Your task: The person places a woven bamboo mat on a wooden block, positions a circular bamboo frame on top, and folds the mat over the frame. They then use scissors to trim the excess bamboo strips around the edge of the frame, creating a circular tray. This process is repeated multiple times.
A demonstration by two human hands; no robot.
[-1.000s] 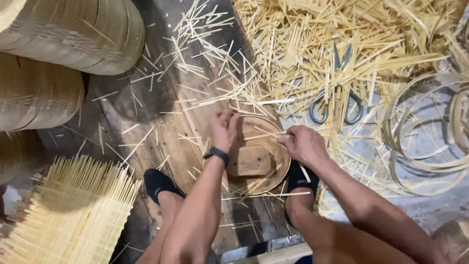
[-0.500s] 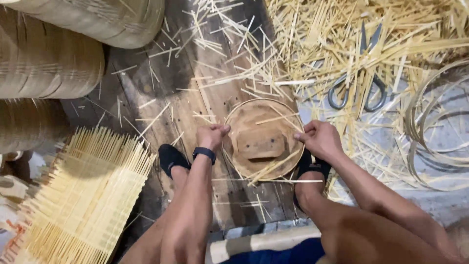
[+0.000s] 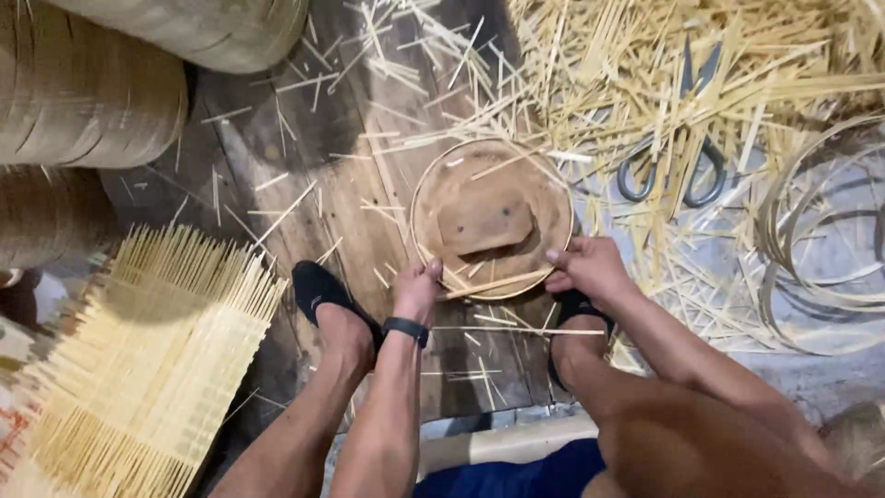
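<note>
Taking the round wooden form as the centre mark: far out to its left, a woven bamboo mat is lying flat, with rolled mats stacked above it. Coming in, the left hand is pressing on the form's lower-left rim, fingers curled shut over the thin bamboo hoop that is ringing the disc. On the form's lower-right edge the right hand is doing likewise, thumb and fingers closed on the hoop and a loose sliver. Both feet are bracing just below the form. Up and to the right, scissors are sitting among scattered bamboo strips; further right, coiled hoops are piled. My worry: that hoop looks springy, and uneven pressure from either hand could let it pop off the rim, or a splinter could catch a finger
</note>
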